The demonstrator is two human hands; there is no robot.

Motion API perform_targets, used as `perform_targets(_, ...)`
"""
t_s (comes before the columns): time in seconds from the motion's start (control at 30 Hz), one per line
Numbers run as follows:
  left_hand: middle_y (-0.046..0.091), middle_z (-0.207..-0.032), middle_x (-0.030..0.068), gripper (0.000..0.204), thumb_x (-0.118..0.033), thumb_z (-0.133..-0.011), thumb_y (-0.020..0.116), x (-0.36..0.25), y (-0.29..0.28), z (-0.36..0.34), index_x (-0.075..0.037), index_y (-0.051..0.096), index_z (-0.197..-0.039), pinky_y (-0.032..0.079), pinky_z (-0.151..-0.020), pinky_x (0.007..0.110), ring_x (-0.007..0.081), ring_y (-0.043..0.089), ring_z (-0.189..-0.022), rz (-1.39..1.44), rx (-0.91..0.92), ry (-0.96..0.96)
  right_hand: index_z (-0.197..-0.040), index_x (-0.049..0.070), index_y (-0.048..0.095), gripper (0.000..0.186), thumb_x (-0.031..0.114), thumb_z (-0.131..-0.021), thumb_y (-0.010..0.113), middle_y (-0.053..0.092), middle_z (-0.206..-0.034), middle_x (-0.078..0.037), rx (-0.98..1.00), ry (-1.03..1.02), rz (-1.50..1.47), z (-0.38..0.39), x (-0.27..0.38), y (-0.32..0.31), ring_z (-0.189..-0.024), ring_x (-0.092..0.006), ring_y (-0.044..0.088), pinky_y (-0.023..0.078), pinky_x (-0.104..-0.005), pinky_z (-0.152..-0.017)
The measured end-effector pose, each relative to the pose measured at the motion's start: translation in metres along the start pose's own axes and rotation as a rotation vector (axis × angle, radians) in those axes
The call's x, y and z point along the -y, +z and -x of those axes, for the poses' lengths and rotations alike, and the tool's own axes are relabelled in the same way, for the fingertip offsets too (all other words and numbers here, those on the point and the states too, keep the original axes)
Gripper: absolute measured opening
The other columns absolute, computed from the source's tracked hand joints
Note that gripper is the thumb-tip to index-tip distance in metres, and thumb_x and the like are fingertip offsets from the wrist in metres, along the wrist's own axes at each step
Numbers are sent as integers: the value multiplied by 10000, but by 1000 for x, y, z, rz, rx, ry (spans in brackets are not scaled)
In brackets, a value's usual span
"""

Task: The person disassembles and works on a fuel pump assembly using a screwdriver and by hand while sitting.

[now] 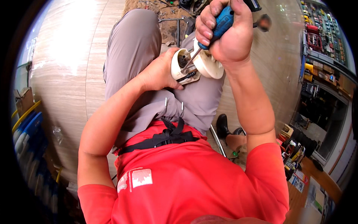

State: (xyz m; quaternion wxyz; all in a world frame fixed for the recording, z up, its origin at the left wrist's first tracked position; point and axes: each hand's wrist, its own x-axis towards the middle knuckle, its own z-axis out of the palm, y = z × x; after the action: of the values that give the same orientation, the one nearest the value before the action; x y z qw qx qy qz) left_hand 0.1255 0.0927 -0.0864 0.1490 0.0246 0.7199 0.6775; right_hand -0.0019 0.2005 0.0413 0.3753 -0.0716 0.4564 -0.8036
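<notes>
Cream plastic housing, held above the person's thighs, lies with its long axis running roughly across the view, left to right, and its open side facing up toward the head. Two rounded, smooth-walled parts make it up: a hollow cup on the left with dark pieces inside, and a disc-like part on the right, tilted, its broad face turned toward the viewer. A black, ribbed rod lies along the lower edge, slanting up to the right.

The left hand is clamped on the cup's left side, thumb below. The right hand is wrapped tightly round a screwdriver — blue handle with darker parts, slim metal shaft — whose long axis slants from upper right down to lower left, tip pointing into the cup. Whether the tip sits in a screw, I cannot tell.

Beneath are grey cloth trousers, softly creased, with pale-tipped drawstrings; a black woven strap is knotted at the waist. On the red shirt is a print — a white square with a jagged red-and-white edge, smaller pale marks beside it. Glossy, faintly streaked tiles cover the floor.
</notes>
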Motion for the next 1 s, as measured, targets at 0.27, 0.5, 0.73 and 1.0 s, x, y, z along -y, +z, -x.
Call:
perform_targets(0.27,544,-1303,189,1085,-69,-508,932,5,3,-1,14,350,-1419,403,-1092,361,298,527,-1245,-123,-40,25,-809,127,497,336,417,-980,489,476,-610,-39,-134,92,93,-13,2,2,-491,-177,465,383,-314,-430)
perform_targets(0.5,554,-1276,180,1045,-62,-516,927,0,3,1,11,368,-1395,409,-1086,365,293,535,-1236,-47,-12,-3,-798,78,475,370,403,-974,483,464,-600,-76,52,-32,101,9,0,4,-477,-180,447,379,-301,-414)
perform_targets(0.73,550,-1295,225,1094,-122,-503,953,17,7,-1,35,356,-1406,417,-1082,378,351,533,-1244,-52,-60,9,-796,30,488,362,350,-955,543,485,-608,-91,174,-85,114,14,-2,3,-498,-165,460,391,-277,-442)
perform_targets(1.0,555,-1285,220,1046,-116,-508,946,19,8,-3,21,383,-1379,419,-1078,386,350,532,-1247,-60,-77,88,-788,-1,516,343,298,-949,557,511,-624,-95,286,-10,176,9,-3,6,-512,-142,464,388,-261,-474)
